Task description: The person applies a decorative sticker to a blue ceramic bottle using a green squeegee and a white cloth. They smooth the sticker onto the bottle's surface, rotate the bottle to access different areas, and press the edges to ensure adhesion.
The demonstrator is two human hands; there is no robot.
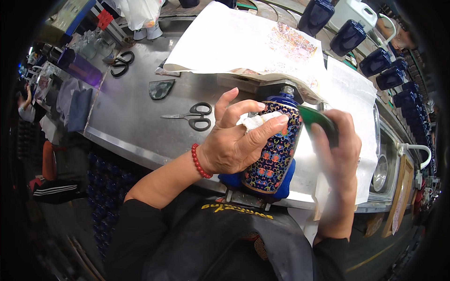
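Note:
A dark blue glass bottle with a colourful floral pattern lies with its neck away from me, its base by a blue padded support. My left hand, with a red bead bracelet, is over the bottle's left side, fingers spread. White fabric shows between its thumb and index finger; whether it is a wrap or a held cloth is unclear. My right hand, partly blurred, grips a flat green scraper. The scraper's edge is at the bottle's upper right side.
Black-handled scissors and a dark flat piece lie on the metal table. Large white sheets cover its far and right parts. Several blue bottles line the back right. A sink is at right.

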